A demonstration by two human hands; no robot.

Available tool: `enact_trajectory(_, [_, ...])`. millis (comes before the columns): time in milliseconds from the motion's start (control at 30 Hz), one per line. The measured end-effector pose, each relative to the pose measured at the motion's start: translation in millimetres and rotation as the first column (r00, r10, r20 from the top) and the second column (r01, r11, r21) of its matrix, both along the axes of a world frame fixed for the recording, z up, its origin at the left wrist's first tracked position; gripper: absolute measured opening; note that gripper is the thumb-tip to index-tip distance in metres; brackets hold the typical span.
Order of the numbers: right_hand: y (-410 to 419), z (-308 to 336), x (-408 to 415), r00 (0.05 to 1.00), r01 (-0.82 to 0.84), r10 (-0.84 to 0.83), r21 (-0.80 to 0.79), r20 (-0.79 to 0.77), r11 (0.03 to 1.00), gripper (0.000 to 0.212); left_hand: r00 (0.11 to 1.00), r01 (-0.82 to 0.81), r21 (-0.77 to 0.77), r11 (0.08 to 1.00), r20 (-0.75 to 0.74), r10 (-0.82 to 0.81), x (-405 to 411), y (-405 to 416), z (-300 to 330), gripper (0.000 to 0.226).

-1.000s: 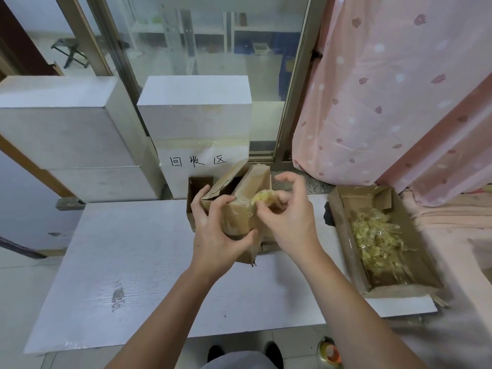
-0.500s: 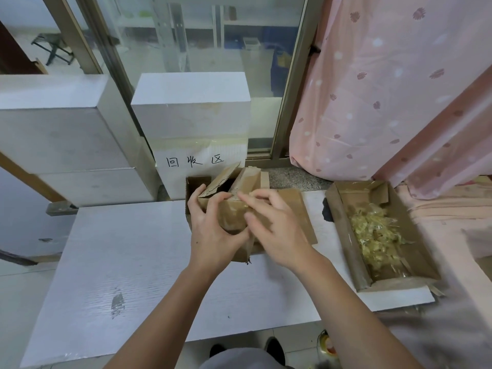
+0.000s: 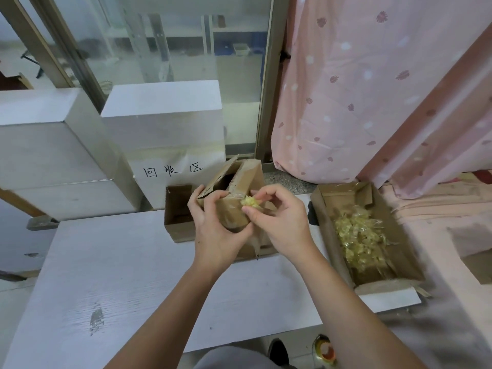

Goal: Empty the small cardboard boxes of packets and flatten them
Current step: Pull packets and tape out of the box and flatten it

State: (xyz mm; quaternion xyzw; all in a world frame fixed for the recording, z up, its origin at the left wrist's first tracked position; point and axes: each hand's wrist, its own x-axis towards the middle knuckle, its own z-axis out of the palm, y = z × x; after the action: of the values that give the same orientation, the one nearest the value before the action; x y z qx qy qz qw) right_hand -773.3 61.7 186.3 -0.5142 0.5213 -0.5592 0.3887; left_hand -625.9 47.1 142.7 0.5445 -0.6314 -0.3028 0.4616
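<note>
A small cardboard box (image 3: 234,193) is held tilted above a white tabletop (image 3: 127,265), its torn top flaps standing open toward the window. The left hand (image 3: 217,225) is wrapped around the box's near side, fingers curled over its upper edge. The right hand (image 3: 277,219) is closed in a pinch on a clump of yellow packets (image 3: 251,202), held at the box's right corner just outside the opening. To finish this step well, the box would best be kept steady by the left hand while the clump is lifted clear and carried to the collection box (image 3: 364,235) at the right, where a heap of loose yellow packets (image 3: 359,241) already lies; the flaps should be kept wide so nothing snags, and the inside checked before flattening, since its contents cannot be seen from here. One box is held, a second open brown carton (image 3: 177,214) stands just behind and left of it, and some cardboard lies beneath the hands, its form unclear. Two white blocks (image 3: 162,121) stand behind, one bearing handwritten characters. The packets are too many and too tangled to count.
</note>
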Motion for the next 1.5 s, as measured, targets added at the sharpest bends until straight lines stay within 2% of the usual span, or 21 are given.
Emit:
enact_trajectory(200, [-1, 0, -59, 0.992, -0.110, 0.105, 0.061, 0.070, 0.992, 0.027, 0.999, 0.041, 0.005, 0.999, 0.030, -0.041, -45, 0, -4, 0.072])
enact_trajectory(333, [7, -3, -94, 0.954, -0.108, 0.070, 0.116, 0.291, 0.987, 0.024, 0.993, 0.059, 0.019, 0.998, 0.098, -0.061, -66, -4, -10, 0.077])
enact_trajectory(400, [8, -6, -115, 0.949, -0.091, 0.043, 0.142, 0.312, 0.986, 0.027, 0.991, 0.043, 0.030, 0.999, 0.125, -0.047, -72, -5, -15, 0.080])
enact_trajectory(600, [6, -52, -181, 0.989, 0.069, -0.105, 0.311, 0.100, 0.948, 0.014, 0.983, 0.065, 0.034, 0.997, 0.167, -0.070, -103, 7, -24, 0.080])
enact_trajectory(733, [12, -97, -216, 0.985, 0.172, -0.171, 0.370, -0.036, 0.913, 0.016, 0.974, 0.089, 0.075, 0.993, 0.202, -0.103, -126, 13, -33, 0.081])
enact_trajectory(900, [26, -138, -256, 0.897, 0.398, -0.269, 0.373, -0.352, 0.838, 0.021, 0.956, 0.144, 0.122, 0.982, 0.239, -0.170, -148, 20, -43, 0.083])
enact_trajectory(1033, [41, -177, -281, 0.854, 0.450, -0.196, 0.495, -0.482, 0.743, 0.028, 0.945, 0.176, 0.158, 0.972, 0.251, -0.211, -161, 21, -52, 0.086])
enact_trajectory(1233, [49, -212, -301, 0.820, 0.451, -0.051, 0.588, -0.571, 0.672, 0.009, 0.922, 0.207, 0.199, 0.958, 0.287, -0.259, -173, 26, -57, 0.088])
enact_trajectory(1333, [44, -221, -302, 0.834, 0.424, -0.017, 0.621, -0.552, 0.659, 0.024, 0.921, 0.204, 0.208, 0.957, 0.290, -0.260, -175, 28, -59, 0.088])
enact_trajectory(1400, [43, -223, -302, 0.827, 0.397, 0.058, 0.654, -0.559, 0.644, 0.043, 0.919, 0.209, 0.224, 0.952, 0.289, -0.270, -175, 29, -60, 0.087])
enact_trajectory(1500, [42, -229, -303, 0.749, 0.387, 0.228, 0.689, -0.623, 0.612, 0.076, 0.909, 0.217, 0.249, 0.944, 0.300, -0.288, -174, 28, -63, 0.087])
